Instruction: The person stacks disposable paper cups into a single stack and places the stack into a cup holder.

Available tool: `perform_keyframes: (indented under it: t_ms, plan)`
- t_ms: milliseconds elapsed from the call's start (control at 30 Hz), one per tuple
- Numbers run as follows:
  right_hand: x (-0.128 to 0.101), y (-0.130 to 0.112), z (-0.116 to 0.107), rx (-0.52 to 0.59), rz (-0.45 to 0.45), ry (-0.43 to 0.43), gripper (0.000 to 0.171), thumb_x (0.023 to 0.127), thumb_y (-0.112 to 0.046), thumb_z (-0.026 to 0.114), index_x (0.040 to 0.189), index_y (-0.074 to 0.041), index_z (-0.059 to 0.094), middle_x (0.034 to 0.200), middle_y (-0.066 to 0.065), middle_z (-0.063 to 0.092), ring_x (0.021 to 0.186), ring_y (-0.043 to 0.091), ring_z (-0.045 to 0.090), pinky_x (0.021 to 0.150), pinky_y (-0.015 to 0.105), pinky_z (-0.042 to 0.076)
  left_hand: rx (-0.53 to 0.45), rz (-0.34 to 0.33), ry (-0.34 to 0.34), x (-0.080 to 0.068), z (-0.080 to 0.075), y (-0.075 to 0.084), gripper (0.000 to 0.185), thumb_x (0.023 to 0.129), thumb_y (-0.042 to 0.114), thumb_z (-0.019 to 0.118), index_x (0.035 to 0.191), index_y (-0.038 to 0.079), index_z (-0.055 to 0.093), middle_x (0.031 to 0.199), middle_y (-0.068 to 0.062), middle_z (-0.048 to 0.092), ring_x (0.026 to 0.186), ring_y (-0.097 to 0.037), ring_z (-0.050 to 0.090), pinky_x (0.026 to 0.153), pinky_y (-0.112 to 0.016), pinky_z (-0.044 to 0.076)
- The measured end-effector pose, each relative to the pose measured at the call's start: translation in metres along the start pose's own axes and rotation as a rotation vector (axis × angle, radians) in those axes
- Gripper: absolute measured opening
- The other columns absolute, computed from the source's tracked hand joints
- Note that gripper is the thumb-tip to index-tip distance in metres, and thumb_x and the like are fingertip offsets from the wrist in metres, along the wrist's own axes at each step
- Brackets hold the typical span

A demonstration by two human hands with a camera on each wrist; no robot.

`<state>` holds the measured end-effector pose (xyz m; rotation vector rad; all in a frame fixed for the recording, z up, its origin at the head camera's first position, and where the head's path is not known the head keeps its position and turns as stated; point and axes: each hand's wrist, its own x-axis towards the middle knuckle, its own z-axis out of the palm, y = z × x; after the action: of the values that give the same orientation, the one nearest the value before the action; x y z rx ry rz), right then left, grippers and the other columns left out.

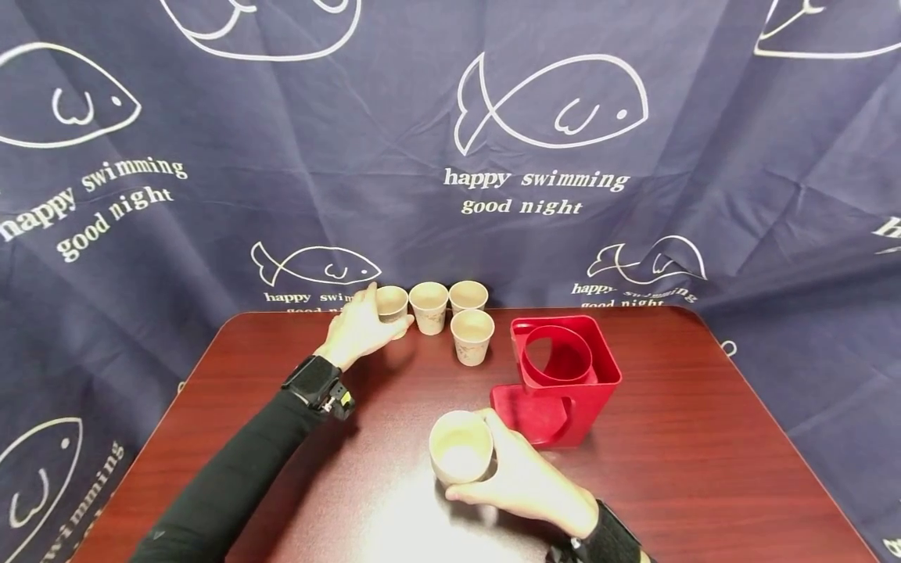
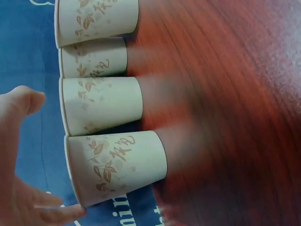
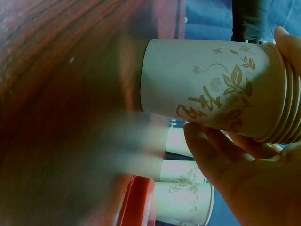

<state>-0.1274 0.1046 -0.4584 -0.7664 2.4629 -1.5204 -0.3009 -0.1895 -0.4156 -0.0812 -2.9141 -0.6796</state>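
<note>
My right hand (image 1: 503, 473) grips a stack of nested paper cups (image 1: 461, 447) just above the table near its front, close to the base of the red cup holder (image 1: 566, 375). The right wrist view shows the stack (image 3: 211, 87) with several rims and a leaf print, and my fingers (image 3: 235, 160) curled under it. My left hand (image 1: 369, 320) reaches to the far edge, spread around the leftmost of several single cups (image 1: 391, 303). In the left wrist view my fingertips (image 2: 61, 214) touch that cup's rim (image 2: 115, 167) and the thumb (image 2: 23, 101) stands apart.
Other single cups (image 1: 428, 306) (image 1: 468, 295) (image 1: 472, 336) stand in a cluster at the back of the dark red wooden table (image 1: 704, 453). A navy cloth printed with fish (image 1: 549, 102) hangs behind and around the table.
</note>
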Motion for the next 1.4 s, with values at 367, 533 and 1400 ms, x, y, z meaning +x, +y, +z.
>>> perform_keyframes:
  t_ms: [367, 533, 1400]
  plan:
    - [-0.001, 0.001, 0.000, -0.035, 0.007, 0.018, 0.080, 0.071, -0.054, 0.091, 0.135, -0.031, 0.048, 0.118, -0.019, 0.063, 0.102, 0.004, 0.065, 0.095, 0.029, 0.056, 0.005, -0.016, -0.006, 0.009, 0.003, -0.008, 0.091, 0.086, 0.062, 0.070, 0.148, 0.000, 0.045, 0.138, -0.025, 0.054, 0.121, -0.045, 0.060, 0.091, -0.062, 0.053]
    - [-0.002, 0.000, 0.001, -0.035, 0.023, 0.007, 0.080, 0.071, -0.054, 0.091, 0.135, -0.033, 0.047, 0.118, -0.019, 0.063, 0.102, 0.004, 0.065, 0.094, 0.029, 0.056, -0.008, -0.014, 0.033, 0.007, 0.001, -0.012, 0.066, 0.086, 0.059, 0.072, 0.124, 0.006, 0.060, 0.112, -0.018, 0.070, 0.102, -0.039, 0.069, 0.077, -0.058, 0.055]
    - [-0.001, 0.000, 0.001, -0.030, 0.020, 0.014, 0.078, 0.071, -0.055, 0.091, 0.132, -0.033, 0.048, 0.116, -0.016, 0.065, 0.101, 0.008, 0.067, 0.094, 0.031, 0.057, -0.048, 0.083, -0.032, -0.074, -0.068, 0.006, 0.056, 0.079, 0.063, 0.078, 0.114, 0.023, 0.064, 0.095, 0.003, 0.071, 0.083, -0.021, 0.067, 0.071, -0.041, 0.052]
